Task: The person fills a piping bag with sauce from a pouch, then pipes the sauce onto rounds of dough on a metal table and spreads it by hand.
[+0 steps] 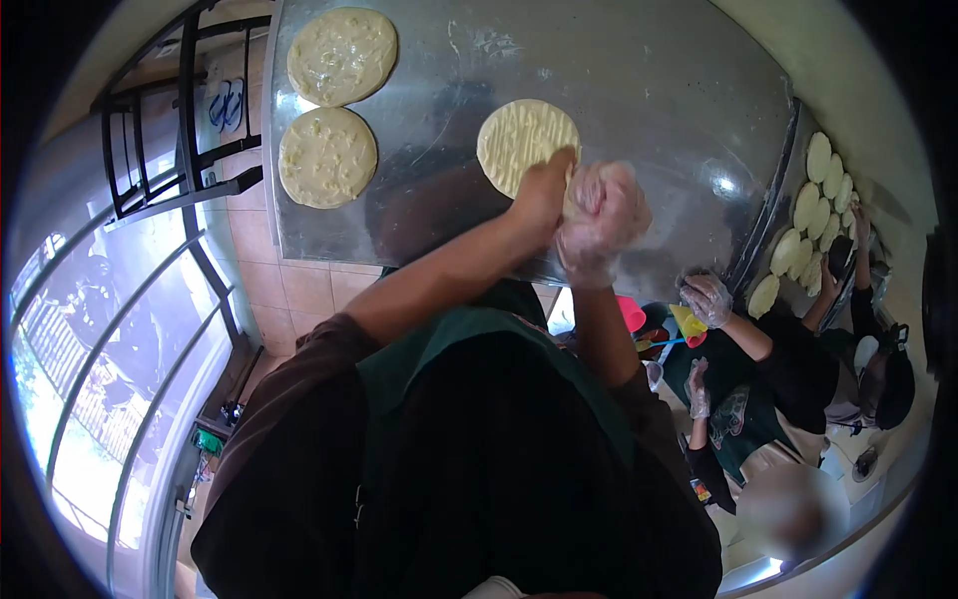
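A flat round of dough (519, 135) lies on the steel table (429, 215), striped with wavy lines of pale cream. My right hand (607, 212), in a clear plastic glove, is clenched around what looks like a piping bag (575, 205) of pale filling, just off the round's near right edge. Against it, my left hand (544, 192) is closed on the bag's lower end, fingers over the round's edge. Much of the bag is hidden by both hands, and the right one is slightly blurred.
Two topped dough rounds (342, 57) (327, 158) lie at the table's left end. Beside me on the right, a co-worker's gloved hand (707, 299) is near a yellow cup (688, 323). Several pale rounds (818, 158) lie farther right, near another person. A black metal frame (188, 100) stands left.
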Demonstrator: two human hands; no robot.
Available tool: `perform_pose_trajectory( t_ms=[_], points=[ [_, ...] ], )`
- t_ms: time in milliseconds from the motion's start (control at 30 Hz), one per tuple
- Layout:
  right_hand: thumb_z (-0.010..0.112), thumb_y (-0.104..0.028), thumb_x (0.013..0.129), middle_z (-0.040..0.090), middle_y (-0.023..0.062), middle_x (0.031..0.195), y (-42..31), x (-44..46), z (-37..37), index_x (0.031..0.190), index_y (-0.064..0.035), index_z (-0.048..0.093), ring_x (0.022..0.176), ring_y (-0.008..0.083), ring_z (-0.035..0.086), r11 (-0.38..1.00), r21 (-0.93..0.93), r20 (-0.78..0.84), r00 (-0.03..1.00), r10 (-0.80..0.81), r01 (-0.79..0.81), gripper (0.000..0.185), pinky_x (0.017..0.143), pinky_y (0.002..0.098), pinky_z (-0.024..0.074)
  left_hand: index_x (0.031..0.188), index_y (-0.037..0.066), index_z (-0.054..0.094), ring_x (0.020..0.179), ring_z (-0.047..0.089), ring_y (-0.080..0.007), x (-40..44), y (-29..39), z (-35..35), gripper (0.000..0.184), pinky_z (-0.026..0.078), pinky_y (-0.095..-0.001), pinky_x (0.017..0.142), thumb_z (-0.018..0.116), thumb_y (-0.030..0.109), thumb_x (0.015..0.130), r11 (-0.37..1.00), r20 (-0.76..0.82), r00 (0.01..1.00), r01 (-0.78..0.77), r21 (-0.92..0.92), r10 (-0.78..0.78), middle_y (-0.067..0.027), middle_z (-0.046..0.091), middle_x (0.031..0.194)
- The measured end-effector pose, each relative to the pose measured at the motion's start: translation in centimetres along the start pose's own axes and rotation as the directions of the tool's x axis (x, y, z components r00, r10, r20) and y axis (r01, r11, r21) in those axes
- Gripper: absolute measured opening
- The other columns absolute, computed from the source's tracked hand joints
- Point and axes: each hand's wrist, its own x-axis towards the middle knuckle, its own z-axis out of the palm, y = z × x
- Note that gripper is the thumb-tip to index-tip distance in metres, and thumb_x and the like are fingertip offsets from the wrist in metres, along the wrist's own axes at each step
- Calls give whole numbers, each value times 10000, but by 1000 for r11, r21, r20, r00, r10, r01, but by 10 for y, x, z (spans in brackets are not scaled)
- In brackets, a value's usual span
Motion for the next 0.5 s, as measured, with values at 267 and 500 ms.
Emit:
perform_pose_trajectory(
  t_ms=[267, 500],
  points=[
    [486, -151, 891, 381, -39, 558, 11, -10, 9, 588, -58, 381, 542, 54, 341, 995, 24, 22, 995, 99, -99, 334, 461, 268, 276, 935, -26, 594, 779, 609, -222, -6, 4, -16, 356, 474, -332, 709, 448, 298, 907, 956, -95, 995, -8, 292, 37, -131, 616, 820],
    [451, -121, 881, 356, -32, 570, 1, -46, -3, 583, -69, 375, 521, 59, 311, 846, 408, 60, 935, 350, -343, 311, 449, 255, 254, 966, -46, 546, 723, 585, -232, -32, -25, -42, 435, 472, -367, 639, 431, 373, 934, 983, -66, 985, 165, 86, -159, -132, 570, 804]
  ],
)
